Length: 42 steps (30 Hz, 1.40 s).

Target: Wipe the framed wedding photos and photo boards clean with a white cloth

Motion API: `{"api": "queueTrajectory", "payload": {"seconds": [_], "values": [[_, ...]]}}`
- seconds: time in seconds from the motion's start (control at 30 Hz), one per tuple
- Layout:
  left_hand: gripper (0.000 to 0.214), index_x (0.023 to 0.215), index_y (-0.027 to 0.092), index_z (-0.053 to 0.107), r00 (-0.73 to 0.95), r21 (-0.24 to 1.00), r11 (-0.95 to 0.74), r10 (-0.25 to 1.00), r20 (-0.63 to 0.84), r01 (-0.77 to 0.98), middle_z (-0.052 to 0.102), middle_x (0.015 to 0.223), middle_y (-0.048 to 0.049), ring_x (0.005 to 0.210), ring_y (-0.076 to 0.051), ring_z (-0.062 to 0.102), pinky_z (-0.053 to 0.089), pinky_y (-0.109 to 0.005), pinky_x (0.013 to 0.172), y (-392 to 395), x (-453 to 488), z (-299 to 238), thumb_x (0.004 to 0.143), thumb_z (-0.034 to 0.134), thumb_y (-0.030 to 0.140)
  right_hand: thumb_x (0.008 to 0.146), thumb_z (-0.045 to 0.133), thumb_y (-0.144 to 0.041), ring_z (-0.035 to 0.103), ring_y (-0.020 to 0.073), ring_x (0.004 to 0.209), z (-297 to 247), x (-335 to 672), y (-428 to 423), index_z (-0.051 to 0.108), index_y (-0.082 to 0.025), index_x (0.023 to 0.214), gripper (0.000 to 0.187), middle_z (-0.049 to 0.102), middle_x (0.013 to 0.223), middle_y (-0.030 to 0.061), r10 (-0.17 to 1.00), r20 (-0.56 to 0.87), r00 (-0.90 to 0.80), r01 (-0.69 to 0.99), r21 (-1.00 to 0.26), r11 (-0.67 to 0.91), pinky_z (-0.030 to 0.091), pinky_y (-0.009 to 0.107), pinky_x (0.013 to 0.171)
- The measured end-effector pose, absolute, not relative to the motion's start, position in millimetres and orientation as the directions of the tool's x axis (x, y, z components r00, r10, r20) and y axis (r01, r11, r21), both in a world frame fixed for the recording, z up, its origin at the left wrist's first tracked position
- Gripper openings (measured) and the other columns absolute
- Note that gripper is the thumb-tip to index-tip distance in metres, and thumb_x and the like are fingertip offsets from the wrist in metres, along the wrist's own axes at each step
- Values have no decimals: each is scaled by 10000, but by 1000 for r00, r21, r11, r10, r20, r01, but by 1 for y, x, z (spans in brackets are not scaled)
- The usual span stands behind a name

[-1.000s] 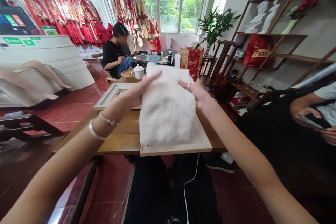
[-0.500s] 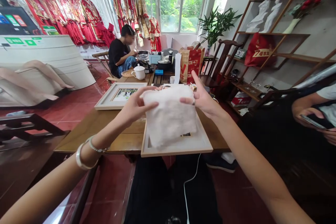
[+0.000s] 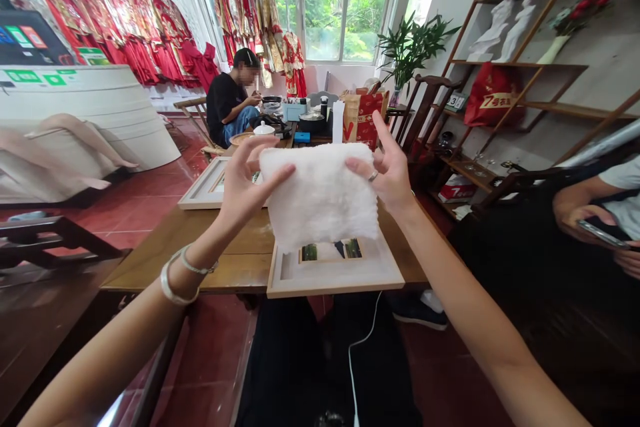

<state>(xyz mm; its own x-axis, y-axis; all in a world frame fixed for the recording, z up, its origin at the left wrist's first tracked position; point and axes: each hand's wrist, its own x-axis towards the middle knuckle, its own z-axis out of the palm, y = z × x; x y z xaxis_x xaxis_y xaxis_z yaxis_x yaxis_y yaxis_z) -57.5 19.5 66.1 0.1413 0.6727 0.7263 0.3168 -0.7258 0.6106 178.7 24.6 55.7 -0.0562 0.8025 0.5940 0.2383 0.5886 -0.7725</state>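
Observation:
I hold a white fluffy cloth (image 3: 320, 197) folded in front of me, above a light wooden picture frame (image 3: 335, 273) that lies at the near edge of the wooden table (image 3: 220, 247). My left hand (image 3: 245, 183) pinches the cloth's upper left corner. My right hand (image 3: 387, 170) pinches the upper right corner, a ring on one finger, the other fingers raised. A strip of the photo shows in the frame below the cloth's lower edge. A second framed picture (image 3: 207, 187) lies farther left on the table, partly behind my left hand.
A seated person (image 3: 230, 103) works at the table's far end among a teapot, boxes and a red paper bag (image 3: 367, 117). Another person's hand with a phone (image 3: 595, 227) is at the right. Shelves and a wooden chair (image 3: 425, 113) stand on the right; red garments hang at the back.
The cloth hung long over the frame a second ago. It was then folded shorter and lifted, so part of the framed photo now shows beneath it.

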Motion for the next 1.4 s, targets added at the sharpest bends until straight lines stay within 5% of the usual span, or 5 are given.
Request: {"api": "queueTrajectory", "payload": {"seconds": [0.2, 0.8, 1.07, 1.23, 1.4], "values": [[978, 1469, 304, 182, 406, 750, -646, 730, 550, 145, 344, 1482, -81, 1250, -285, 453, 448, -422, 979, 34, -59, 52, 682, 758, 365, 708, 720, -444, 572, 235, 1152, 50, 171, 38, -124, -336, 1456, 1133, 442, 1429, 56, 918, 389, -77, -14, -921, 389, 522, 401, 915], [1003, 1470, 269, 79, 19, 997, -73, 997, 73, 35, 558, 1264, -167, 964, -243, 657, 576, -358, 729, 30, -46, 11, 714, 738, 301, 557, 826, -224, 620, 226, 1064, 5, 174, 36, 36, -219, 1484, 1217, 583, 1276, 118, 987, 102, -124, -169, -982, 81, 548, 386, 860], [517, 1155, 115, 577, 437, 892, 434, 831, -344, -125, 669, 1104, -165, 978, -312, 654, 574, -400, 808, 13, -49, 16, 699, 722, 311, 598, 805, -345, 564, 201, 1143, 2, 173, 30, 12, -281, 1479, 1187, 492, 1370, 82, 935, 282, -214, -101, -959, 266, 491, 369, 951], [534, 1177, 149, 540, 52, 987, 109, 993, -103, -121, 629, 1191, -128, 1017, -309, 630, 581, -379, 770, 8, -70, 14, 700, 700, 327, 705, 708, -388, 593, 215, 1080, -16, 199, 31, 226, -263, 1441, 889, 598, 1201, 87, 944, 329, -11, 86, -940, 329, 474, 430, 953], [481, 1123, 179, 545, -169, 783, -361, 849, 501, 506, 628, 1148, -78, 1086, -300, 575, 505, -394, 891, -1, -104, -4, 667, 662, 275, 730, 646, -328, 531, 275, 1167, -62, 230, 25, 571, -214, 1171, 462, 585, 1213, 118, 953, 283, 108, 435, -876, 211, 411, 514, 993]]}}
